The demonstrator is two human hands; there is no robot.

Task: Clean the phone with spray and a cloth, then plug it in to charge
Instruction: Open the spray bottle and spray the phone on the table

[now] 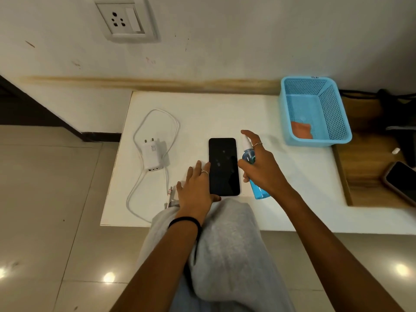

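A black phone (224, 166) lies screen up on the white table (202, 113), with wet specks on its glass. My left hand (195, 188) rests flat on the table, fingers straight, touching the phone's left edge and lower corner. My right hand (261, 163) grips a blue spray bottle (253, 170) just right of the phone, its white nozzle pointing up and away, index finger raised over the top. An orange cloth (301, 130) lies inside the blue basket (337, 118). A white charger (152, 155) with its cable (157, 115) lies left of the phone.
A wall socket (127, 19) sits high on the wall, left of the table. Another phone (400, 181) lies on a wooden surface at the far right. My knee in grey fabric overlaps the table's front edge. Tiled floor lies left.
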